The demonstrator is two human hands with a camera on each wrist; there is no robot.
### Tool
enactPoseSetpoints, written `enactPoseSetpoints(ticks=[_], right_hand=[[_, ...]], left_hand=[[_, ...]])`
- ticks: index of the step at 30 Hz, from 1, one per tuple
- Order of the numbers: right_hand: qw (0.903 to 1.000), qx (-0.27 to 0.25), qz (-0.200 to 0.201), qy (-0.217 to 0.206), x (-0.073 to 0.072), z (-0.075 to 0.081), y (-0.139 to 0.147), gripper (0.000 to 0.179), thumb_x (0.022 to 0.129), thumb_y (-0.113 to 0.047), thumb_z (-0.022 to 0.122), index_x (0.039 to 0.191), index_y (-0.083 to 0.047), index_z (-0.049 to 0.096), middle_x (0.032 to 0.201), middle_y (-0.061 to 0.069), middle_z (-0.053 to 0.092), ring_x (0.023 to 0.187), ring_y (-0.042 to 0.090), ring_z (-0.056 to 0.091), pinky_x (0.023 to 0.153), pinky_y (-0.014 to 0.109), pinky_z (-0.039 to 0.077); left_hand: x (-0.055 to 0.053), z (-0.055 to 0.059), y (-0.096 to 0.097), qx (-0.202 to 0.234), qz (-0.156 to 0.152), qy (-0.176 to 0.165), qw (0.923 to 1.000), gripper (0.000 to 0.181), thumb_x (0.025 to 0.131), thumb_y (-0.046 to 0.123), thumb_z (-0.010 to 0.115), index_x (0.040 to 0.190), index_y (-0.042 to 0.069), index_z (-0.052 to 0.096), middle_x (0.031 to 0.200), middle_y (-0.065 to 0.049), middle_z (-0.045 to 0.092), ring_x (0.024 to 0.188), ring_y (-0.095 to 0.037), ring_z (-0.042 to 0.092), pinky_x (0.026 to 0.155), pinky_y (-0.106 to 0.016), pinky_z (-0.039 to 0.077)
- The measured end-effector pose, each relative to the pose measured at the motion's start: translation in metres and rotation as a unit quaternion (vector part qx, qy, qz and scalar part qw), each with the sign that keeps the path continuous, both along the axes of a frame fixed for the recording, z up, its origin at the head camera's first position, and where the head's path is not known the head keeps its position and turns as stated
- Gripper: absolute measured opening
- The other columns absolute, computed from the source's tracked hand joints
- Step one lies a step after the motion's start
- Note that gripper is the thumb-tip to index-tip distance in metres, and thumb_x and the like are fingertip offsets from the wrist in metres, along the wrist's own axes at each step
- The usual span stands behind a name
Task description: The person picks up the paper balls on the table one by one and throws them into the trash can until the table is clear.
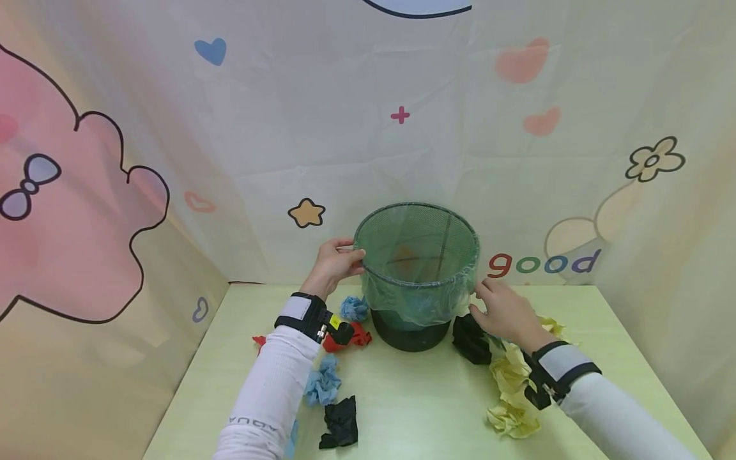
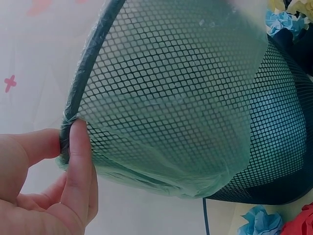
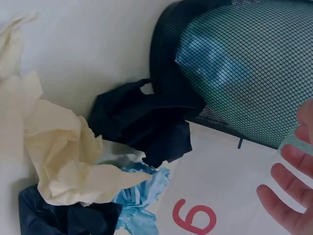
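Observation:
A dark mesh trash bin (image 1: 411,337) stands upright at the back of the table. A thin green trash bag (image 1: 411,305) lines it, folded over the rim and hanging partway down the outside. My left hand (image 1: 336,263) pinches the bag-covered rim on the left side; in the left wrist view the thumb and fingers (image 2: 78,166) lie on either side of it. On the right, my right hand (image 1: 508,313) is at the bag's edge below the rim. The right wrist view shows green film between thumb and forefinger, the other fingers (image 3: 281,183) loosely extended.
Left of the bin lie blue crumpled paper (image 1: 323,382), red crumpled paper (image 1: 347,337) and black crumpled paper (image 1: 339,423). To the right are another black crumpled piece (image 1: 471,338) and several yellow crumpled papers (image 1: 512,370). A patterned curtain (image 1: 368,128) hangs right behind the bin.

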State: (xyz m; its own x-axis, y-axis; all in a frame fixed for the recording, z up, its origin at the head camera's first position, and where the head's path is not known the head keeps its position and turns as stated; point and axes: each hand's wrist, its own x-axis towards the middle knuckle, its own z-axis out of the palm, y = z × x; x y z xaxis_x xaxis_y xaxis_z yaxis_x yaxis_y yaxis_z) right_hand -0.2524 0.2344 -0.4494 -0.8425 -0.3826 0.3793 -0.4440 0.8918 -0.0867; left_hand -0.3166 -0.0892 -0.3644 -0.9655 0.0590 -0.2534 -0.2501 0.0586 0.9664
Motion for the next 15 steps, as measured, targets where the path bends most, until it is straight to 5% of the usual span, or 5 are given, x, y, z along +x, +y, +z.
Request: enactPoseSetpoints(ticks=[15], right_hand=[[0.9990, -0.035, -0.002, -0.030, 0.047, -0.048, 0.007, 0.029, 0.079, -0.026, 0.069, 0.105, -0.015, 0.062, 0.087, 0.001, 0.056, 0.071, 0.015, 0.053, 0.047, 0.023, 0.039]], left_hand=[[0.000, -0.001, 0.000, 0.003, 0.004, 0.000, 1.0000, 0.044, 0.088, 0.009, 0.062, 0.128, 0.006, 0.044, 0.103, -0.011, 0.053, 0.062, -0.013, 0.057, 0.066, -0.024, 0.055]])
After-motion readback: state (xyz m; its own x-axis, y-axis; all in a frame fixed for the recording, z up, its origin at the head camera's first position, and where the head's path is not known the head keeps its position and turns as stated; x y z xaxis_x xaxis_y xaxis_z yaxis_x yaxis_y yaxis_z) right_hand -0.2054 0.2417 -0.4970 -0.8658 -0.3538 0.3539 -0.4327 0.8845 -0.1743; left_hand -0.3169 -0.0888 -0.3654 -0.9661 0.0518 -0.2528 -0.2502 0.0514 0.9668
